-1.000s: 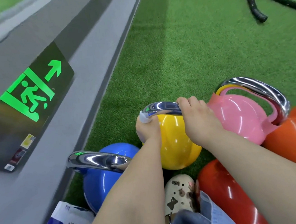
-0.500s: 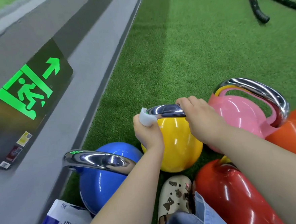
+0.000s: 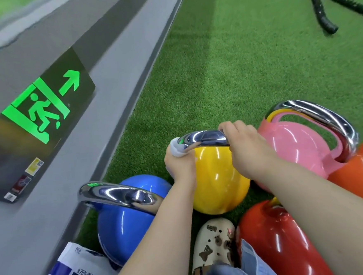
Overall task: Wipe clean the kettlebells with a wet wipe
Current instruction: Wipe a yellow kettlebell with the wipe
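Observation:
A yellow kettlebell (image 3: 219, 184) with a chrome handle (image 3: 204, 138) stands on green turf in the middle of the head view. My left hand (image 3: 179, 164) pinches a white wet wipe (image 3: 175, 148) against the handle's left end. My right hand (image 3: 244, 145) grips the handle's right end. Around it stand a blue kettlebell (image 3: 123, 223) at lower left, a pink kettlebell (image 3: 295, 148) at right, an orange kettlebell (image 3: 359, 174) at far right and a red kettlebell (image 3: 278, 242) at lower right.
A grey wall (image 3: 112, 82) with a green exit sign (image 3: 39, 108) runs along the left. A wet wipe pack (image 3: 78, 273) lies by the blue kettlebell. My cream clog (image 3: 214, 244) stands between the blue and red ones. Black battle ropes (image 3: 322, 9) lie on open turf (image 3: 225, 70).
My left hand with the wipe has shifted slightly along the left end of the yellow kettlebell's handle. My right hand has kept its grip on the right end.

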Demonstrator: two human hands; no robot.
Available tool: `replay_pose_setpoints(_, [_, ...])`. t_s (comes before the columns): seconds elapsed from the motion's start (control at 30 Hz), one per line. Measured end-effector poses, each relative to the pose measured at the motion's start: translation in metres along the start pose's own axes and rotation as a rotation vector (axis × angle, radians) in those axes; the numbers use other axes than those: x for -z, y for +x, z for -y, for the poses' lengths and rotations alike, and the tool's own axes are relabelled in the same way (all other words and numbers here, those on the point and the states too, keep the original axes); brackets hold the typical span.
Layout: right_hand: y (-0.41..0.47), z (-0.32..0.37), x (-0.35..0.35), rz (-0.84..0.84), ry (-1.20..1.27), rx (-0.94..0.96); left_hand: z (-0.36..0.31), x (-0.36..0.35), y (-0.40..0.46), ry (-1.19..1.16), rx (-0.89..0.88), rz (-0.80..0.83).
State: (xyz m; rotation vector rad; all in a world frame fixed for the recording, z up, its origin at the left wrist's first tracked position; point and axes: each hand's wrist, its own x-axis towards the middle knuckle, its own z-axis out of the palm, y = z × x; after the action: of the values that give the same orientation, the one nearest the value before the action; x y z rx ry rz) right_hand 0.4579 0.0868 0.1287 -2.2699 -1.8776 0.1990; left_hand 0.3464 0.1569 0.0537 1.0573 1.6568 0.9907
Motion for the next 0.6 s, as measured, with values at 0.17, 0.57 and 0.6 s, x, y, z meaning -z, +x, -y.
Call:
replay_pose_setpoints(0.17, [0.000,0.002,0.002,0.005,0.028,-0.006,-0.019,0.006,-0.004,0.180,-0.216,-0.019])
replay_pose_setpoints(0.57, [-0.008,-0.008,-0.004,0.021,0.327,-0.105,-0.071,-0.002,-0.030,1.256,-1.126,0.237])
replay_pose_setpoints(0.6, [-0.010,-0.009,-0.004,0.019,0.374,-0.120,-0.072,-0.003,-0.029,1.224,-1.227,0.182])
